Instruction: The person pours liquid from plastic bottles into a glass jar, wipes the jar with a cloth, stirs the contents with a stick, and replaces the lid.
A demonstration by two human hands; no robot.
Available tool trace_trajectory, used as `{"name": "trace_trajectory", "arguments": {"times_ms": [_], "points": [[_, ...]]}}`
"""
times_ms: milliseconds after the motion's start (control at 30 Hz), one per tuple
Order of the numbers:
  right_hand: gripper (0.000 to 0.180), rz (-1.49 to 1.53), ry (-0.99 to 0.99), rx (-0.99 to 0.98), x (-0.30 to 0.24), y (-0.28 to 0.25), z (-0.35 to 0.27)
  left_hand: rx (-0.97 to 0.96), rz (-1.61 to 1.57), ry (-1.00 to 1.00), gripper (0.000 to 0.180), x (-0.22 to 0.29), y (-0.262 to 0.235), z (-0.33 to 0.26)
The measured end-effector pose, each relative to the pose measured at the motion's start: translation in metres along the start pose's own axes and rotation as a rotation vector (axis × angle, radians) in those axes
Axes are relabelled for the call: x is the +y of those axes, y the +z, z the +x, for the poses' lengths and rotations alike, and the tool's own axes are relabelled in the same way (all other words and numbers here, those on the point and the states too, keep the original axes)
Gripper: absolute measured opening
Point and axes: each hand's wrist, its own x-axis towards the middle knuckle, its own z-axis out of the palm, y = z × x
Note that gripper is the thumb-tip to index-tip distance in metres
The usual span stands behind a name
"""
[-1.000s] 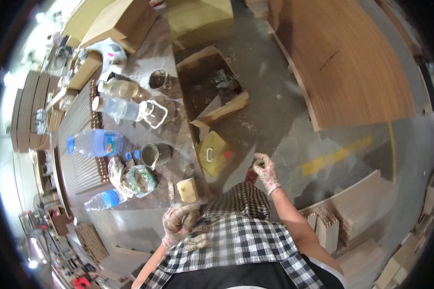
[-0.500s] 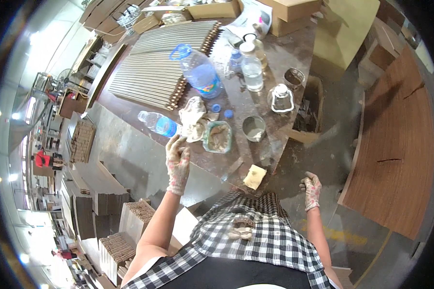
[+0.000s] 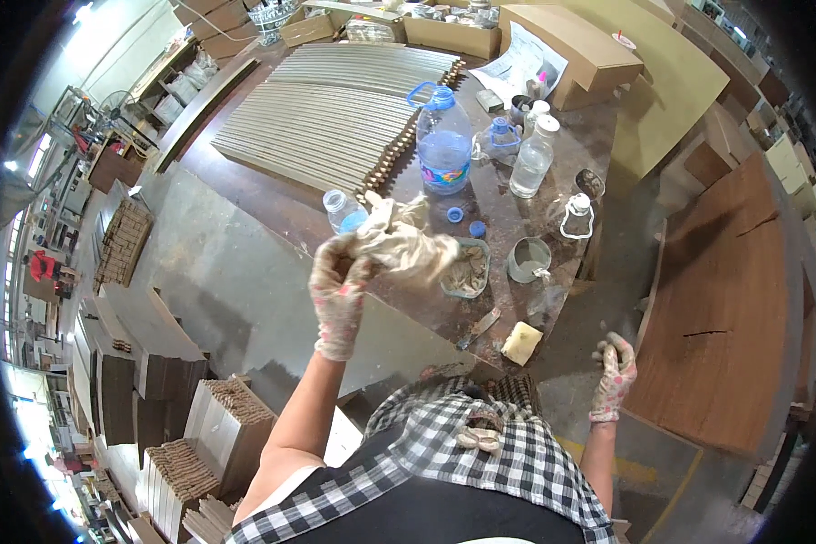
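Observation:
My left hand [image 3: 337, 304], in a white glove with pink spots, grips a crumpled off-white rag [image 3: 403, 238] above the table's near-left edge. The rag hides part of a small clear bottle [image 3: 343, 210] and of a square tub [image 3: 467, 294] with brownish paste in it. Away from the table, my right hand [image 3: 613, 376] hangs over the floor at the right, gloved alike. Its fingers are loosely bent and slightly apart, with nothing seen in them. Nearest to it on the table is a pale yellow sponge block [image 3: 521, 344], beside a putty knife [image 3: 479, 328].
Past the tub stand a grey cup [image 3: 528, 263], two blue caps [image 3: 455, 215], a large blue-tinted bottle [image 3: 444, 159] and clear bottles [image 3: 533, 166]. Grooved strips [image 3: 308, 118] lie stacked at the back left. A brown wood-grain board [image 3: 716, 317] is at the right.
My left hand has taken hold of the rag and lifted it off the table. The view has shifted, so the table items appear farther right. My right hand stays apart from the table.

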Motion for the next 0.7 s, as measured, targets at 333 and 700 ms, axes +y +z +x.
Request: {"name": "trace_trajectory", "arguments": {"times_ms": [333, 700], "points": [[0.027, 0.107, -0.438, -0.805, -0.091, 0.179, -0.068, -0.018, -0.569, -0.117, 0.039, 0.029, -0.116, -0.013], [0.015, -0.351, -0.673, -1.599, -0.089, 0.281, -0.120, 0.026, -0.070, -0.212, 0.030, 0.019, -0.196, -0.119]]}}
